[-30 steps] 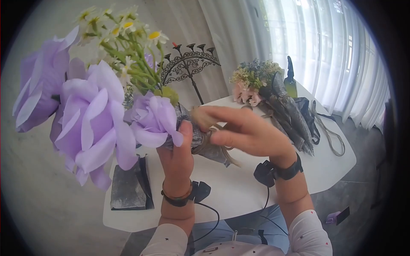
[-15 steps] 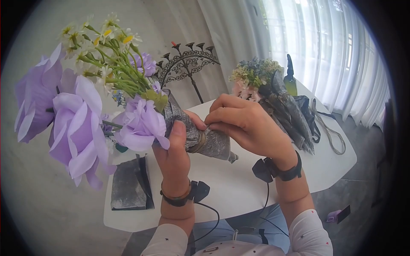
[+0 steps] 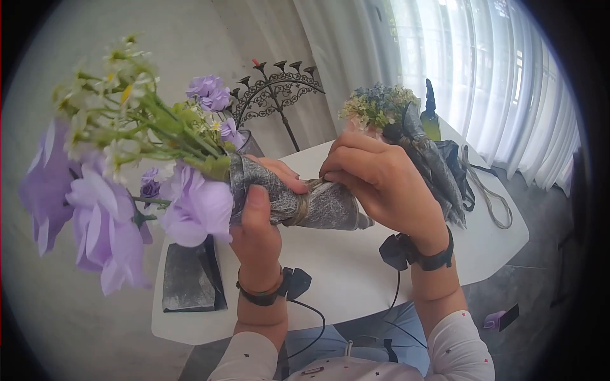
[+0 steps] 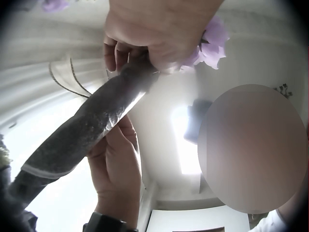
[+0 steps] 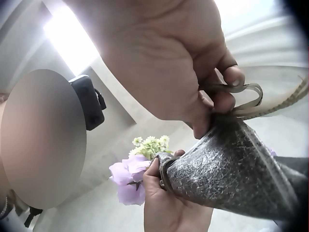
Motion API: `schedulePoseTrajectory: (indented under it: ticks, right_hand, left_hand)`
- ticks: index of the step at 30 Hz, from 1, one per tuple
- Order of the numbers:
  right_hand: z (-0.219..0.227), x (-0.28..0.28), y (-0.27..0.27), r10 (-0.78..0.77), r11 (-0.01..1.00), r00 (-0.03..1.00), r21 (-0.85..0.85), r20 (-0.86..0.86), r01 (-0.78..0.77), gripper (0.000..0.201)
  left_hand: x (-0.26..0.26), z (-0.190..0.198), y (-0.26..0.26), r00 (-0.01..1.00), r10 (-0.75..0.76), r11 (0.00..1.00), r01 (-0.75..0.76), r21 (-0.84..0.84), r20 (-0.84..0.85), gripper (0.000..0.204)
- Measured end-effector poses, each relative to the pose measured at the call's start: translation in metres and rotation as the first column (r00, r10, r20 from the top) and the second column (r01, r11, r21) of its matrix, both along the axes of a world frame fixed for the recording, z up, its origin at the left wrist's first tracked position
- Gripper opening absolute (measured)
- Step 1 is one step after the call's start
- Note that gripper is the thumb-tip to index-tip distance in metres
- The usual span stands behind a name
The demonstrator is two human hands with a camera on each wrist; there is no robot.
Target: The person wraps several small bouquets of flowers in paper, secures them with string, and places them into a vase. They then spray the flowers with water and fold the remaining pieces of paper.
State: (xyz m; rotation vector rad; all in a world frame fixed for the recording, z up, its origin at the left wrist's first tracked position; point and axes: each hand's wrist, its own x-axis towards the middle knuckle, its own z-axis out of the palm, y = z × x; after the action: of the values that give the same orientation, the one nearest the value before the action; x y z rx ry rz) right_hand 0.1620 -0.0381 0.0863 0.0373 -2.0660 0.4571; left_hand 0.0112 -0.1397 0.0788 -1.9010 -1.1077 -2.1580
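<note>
A bouquet of large purple flowers (image 3: 105,222) and small daisies (image 3: 121,95) is held over the table, blooms to the left. Its stems are bundled in dark grey wrapping paper (image 3: 333,213) that narrows to the right. My left hand (image 3: 257,222) grips the wrapped part just below the blooms. A thin cord (image 3: 298,211) circles the wrapping beside the left fingers. With thumb and fingertips, my right hand (image 3: 384,184) pinches the cord close against the wrapping. In the right wrist view a small loop and a braided cord end (image 5: 278,107) stick out by the right fingers.
On the white table (image 3: 305,279) lies a second bouquet (image 3: 384,105) in grey wrapping, at the back right. Behind it stands a yellow-green bottle (image 3: 431,127). More cord (image 3: 505,216) lies at the right, a folded grey sheet (image 3: 190,279) at the left. A black candelabra (image 3: 279,95) stands behind.
The bouquet has tilted, its blooms swinging down and left and its wrapped end moving right and up. The right hand has gone from loosely handling the cord to pinching it, and has shifted slightly right.
</note>
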Motion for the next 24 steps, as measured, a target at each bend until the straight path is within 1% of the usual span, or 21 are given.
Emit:
schedulePoseTrajectory:
  ticks: [1,2,3,4,5,6,7,8,9,10,11,14,16,17,18,19,20,21,22,23,24]
  right_hand:
    - [0.0,0.0,-0.001,-0.027,1.0,1.0,-0.007,-0.005,0.027,0.006]
    - [0.0,0.0,0.001,-0.026,1.0,1.0,-0.007,-0.004,0.026,0.006]
    - [0.0,-0.001,0.004,0.051,0.999,0.998,-0.021,0.033,-0.05,0.008]
    - [-0.001,-0.001,0.008,0.128,0.991,0.989,-0.037,0.068,-0.126,0.009]
    - [-0.002,-0.001,0.01,0.129,0.991,0.989,-0.036,0.068,-0.126,0.009]
    - [-0.004,-0.001,0.013,0.128,0.992,0.985,-0.029,0.114,-0.126,0.01]
    - [-0.005,-0.002,0.016,0.127,0.992,0.979,-0.023,0.161,-0.125,0.011]
    - [-0.005,-0.003,0.017,0.127,0.992,0.979,-0.022,0.159,-0.125,0.011]
    - [-0.005,-0.004,0.018,0.202,0.979,0.965,-0.032,0.169,-0.2,0.011]
    - [-0.005,-0.005,0.019,0.277,0.961,0.944,-0.042,0.179,-0.274,0.012]
    - [-0.006,-0.007,0.018,0.278,0.961,0.944,-0.042,0.178,-0.275,0.012]
    - [-0.008,-0.012,0.017,0.326,0.945,0.925,-0.101,0.193,-0.312,0.013]
    - [-0.008,-0.013,0.023,0.473,0.879,0.838,-0.221,0.273,-0.424,0.014]
    - [-0.008,-0.014,0.026,0.471,0.879,0.839,-0.221,0.272,-0.422,0.014]
    - [-0.01,-0.017,0.028,0.538,0.84,0.8,-0.248,0.266,-0.482,0.015]
    - [-0.012,-0.021,0.03,0.603,0.795,0.756,-0.274,0.257,-0.541,0.016]
    - [-0.015,-0.027,0.028,0.604,0.794,0.755,-0.274,0.255,-0.542,0.016]
    - [-0.018,-0.034,0.025,0.697,0.715,0.686,-0.275,0.208,-0.643,0.016]
    - [-0.021,-0.038,0.021,0.781,0.623,0.604,-0.269,0.161,-0.734,0.017]
    - [-0.021,-0.036,0.016,0.782,0.622,0.603,-0.269,0.161,-0.735,0.017]
    - [-0.019,-0.032,0.01,0.716,0.698,0.65,-0.304,0.255,-0.649,0.017]
  left_hand:
    - [-0.001,0.0,0.002,1.0,0.001,1.0,-0.001,0.0,0.002,0.034]
    - [-0.001,0.001,0.004,0.997,-0.076,0.995,0.074,0.07,0.02,0.037]
    - [-0.001,0.002,0.006,0.988,-0.153,0.979,0.148,0.141,0.031,0.041]
    - [-0.002,0.003,0.005,0.97,-0.238,0.963,0.231,0.139,0.04,0.041]
    - [-0.003,0.003,0.005,0.971,-0.238,0.963,0.23,0.139,0.039,0.041]
    - [-0.003,0.003,0.005,0.911,-0.384,0.911,0.348,0.22,0.148,0.039]
    - [-0.004,0.004,0.004,0.817,-0.524,0.839,0.447,0.312,0.241,0.037]
    - [-0.006,0.005,0.002,0.799,-0.542,0.828,0.456,0.326,0.258,0.033]
    - [-0.007,0.007,0.0,0.799,-0.543,0.827,0.458,0.325,0.257,0.033]
    - [-0.008,0.009,-0.002,0.768,-0.559,0.819,0.45,0.358,0.314,0.03]
    - [-0.009,0.01,-0.003,0.733,-0.573,0.81,0.438,0.39,0.367,0.027]
    - [-0.003,0.008,-0.004,0.732,-0.547,0.812,0.348,0.468,0.406,0.025]
    - [0.0,0.007,-0.008,0.731,-0.541,0.802,0.301,0.516,0.416,0.025]
    - [-0.001,0.007,-0.011,0.664,-0.624,0.752,0.367,0.547,0.411,0.024]
    - [-0.001,0.008,-0.013,0.591,-0.699,0.695,0.427,0.579,0.403,0.023]
    - [0.0,0.011,-0.014,0.592,-0.699,0.695,0.428,0.578,0.402,0.023]
    - [0.003,0.015,-0.017,0.444,-0.734,0.676,0.403,0.617,0.514,0.024]
    - [0.004,0.017,-0.019,0.278,-0.748,0.662,0.369,0.652,0.603,0.026]
    - [0.002,0.017,-0.017,0.28,-0.747,0.664,0.369,0.65,0.603,0.026]
    - [0.0,0.016,-0.013,0.495,-0.574,0.809,0.221,0.544,0.652,0.028]
    - [-0.002,0.016,-0.012,0.66,-0.349,0.899,0.035,0.437,0.665,0.029]
